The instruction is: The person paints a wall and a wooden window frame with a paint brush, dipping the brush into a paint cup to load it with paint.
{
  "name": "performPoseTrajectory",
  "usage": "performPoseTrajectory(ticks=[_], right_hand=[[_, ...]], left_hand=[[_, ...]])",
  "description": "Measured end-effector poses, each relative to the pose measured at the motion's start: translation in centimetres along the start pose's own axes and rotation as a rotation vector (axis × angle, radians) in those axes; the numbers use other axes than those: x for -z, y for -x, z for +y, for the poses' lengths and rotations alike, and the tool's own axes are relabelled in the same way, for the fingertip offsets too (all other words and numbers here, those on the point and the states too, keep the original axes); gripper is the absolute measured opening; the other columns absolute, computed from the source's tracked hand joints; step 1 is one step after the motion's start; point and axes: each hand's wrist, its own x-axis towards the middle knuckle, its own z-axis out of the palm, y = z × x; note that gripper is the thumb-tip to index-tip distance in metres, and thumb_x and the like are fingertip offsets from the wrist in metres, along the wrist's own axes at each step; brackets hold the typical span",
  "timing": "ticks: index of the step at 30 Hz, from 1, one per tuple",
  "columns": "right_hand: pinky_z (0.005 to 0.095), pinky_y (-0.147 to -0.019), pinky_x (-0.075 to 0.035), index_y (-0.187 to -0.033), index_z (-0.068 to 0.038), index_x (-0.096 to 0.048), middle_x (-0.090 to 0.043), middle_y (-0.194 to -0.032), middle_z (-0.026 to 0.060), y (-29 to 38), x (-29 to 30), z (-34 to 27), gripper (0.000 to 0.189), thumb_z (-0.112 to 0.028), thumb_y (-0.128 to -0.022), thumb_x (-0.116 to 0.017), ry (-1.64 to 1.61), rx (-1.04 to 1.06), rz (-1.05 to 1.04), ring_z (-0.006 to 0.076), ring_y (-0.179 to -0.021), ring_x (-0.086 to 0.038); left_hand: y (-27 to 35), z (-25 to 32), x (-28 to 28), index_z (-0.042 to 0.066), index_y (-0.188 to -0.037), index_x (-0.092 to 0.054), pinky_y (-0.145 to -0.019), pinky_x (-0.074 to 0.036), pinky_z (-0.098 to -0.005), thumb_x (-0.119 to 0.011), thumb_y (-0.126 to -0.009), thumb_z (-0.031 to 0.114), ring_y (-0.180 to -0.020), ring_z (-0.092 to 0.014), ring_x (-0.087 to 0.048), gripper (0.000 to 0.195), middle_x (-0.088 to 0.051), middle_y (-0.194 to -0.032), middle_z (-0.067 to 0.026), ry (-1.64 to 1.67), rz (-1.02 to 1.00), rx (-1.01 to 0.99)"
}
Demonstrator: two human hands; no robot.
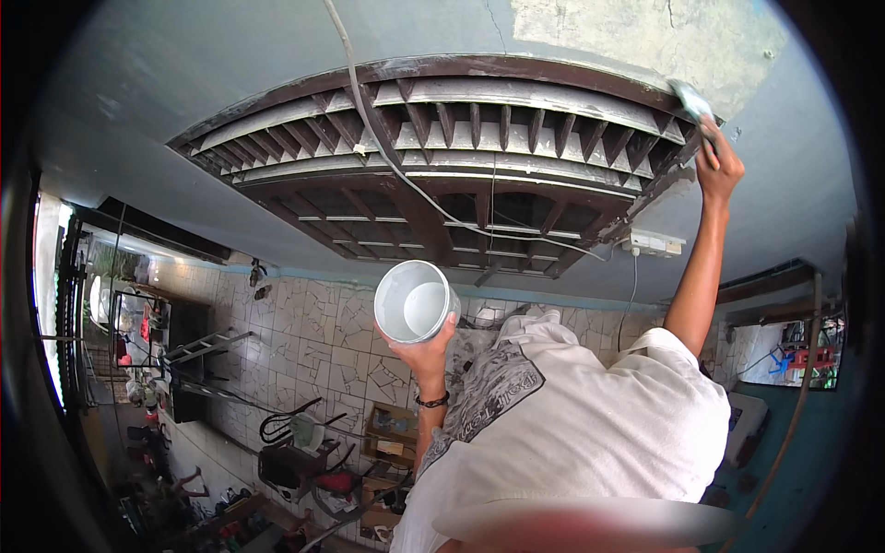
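Observation:
My left hand (426, 354) grips a white plastic tub (413, 298) from below, its mouth turned up towards me. Pale liquid or residue shows on the tub's inner wall and floor. Up at the right, my right hand (721, 162) holds a paintbrush (691, 101) by its handle. The slightly blurred bristle end lies at the upper right corner of a brown wooden window frame (553, 68), against the wall (608, 34). A pale yellowish patch of wall surrounds that corner, next to grey-blue paint.
A loose cable (366, 117) hangs across the louvred vents towards a white power strip (653, 243) on the wall. On the tiled floor (297, 311) stand a ladder (207, 348), a dark chair (297, 463) and a cardboard box (389, 432). A wooden pole (781, 449) leans at right.

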Motion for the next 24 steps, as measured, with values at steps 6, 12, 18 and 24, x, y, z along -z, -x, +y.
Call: performPoseTrajectory(ticks=[6, 12, 18, 24], right_hand=[[0.0369, -0.088, -0.061, -0.118, -0.008, -0.076, -0.078, -0.118, 0.0086, 0.4, 0.1, -0.6, 0.049, 0.012, -0.076, -0.063, 0.156, -0.058, 0.105, 0.0256, -0.107, -0.076], [0.0381, -0.089, -0.061, -0.121, -0.008, -0.074, -0.076, -0.119, 0.0122, 1.2, -3.9, -2.9, 0.046, 0.008, -0.081, -0.06, 0.132, -0.107, 0.052, 0.0285, -0.107, -0.075], [0.0388, -0.087, -0.061, -0.121, -0.011, -0.075, -0.076, -0.119, 0.0123, 0.9, -5.7, -6.8, 0.046, 0.006, -0.08, -0.061, 0.051, -0.119, 0.012, 0.0287, -0.103, -0.076], [0.0381, -0.085, -0.061, -0.121, -0.012, -0.075, -0.077, -0.118, 0.0114, 0.5, -7.1, -8.9, 0.044, 0.003, -0.082, -0.062, 0.074, -0.085, -0.007, 0.0293, -0.105, -0.076]], left_hand=[[-1.1, 1.0, -0.4, -0.006, -0.15, -0.035, -0.107, -0.049, -0.046, -0.1, -0.061, 0.023, -0.127, -0.033, -0.058, 0.114, -0.054, -0.141, -0.0208, 0.015, -0.017, 0.007], [-1.4, 0.5, 0.0, -0.006, -0.149, -0.037, -0.107, -0.048, -0.0467, -0.101, -0.061, 0.024, -0.127, -0.033, -0.058, 0.112, -0.054, -0.14, -0.0211, -0.024, -0.017, -0.087], [-2.0, 0.8, 1.0, -0.005, -0.148, -0.038, -0.106, -0.049, -0.0461, -0.101, -0.061, 0.023, -0.127, -0.033, -0.058, 0.111, -0.054, -0.14, -0.0208, -0.042, 0.046, -0.074], [-2.8, 0.4, 1.9, -0.005, -0.149, -0.036, -0.106, -0.05, -0.0457, -0.101, -0.06, 0.022, -0.128, -0.033, -0.058, 0.114, -0.054, -0.141, -0.0207, -0.149, 0.049, -0.075]])
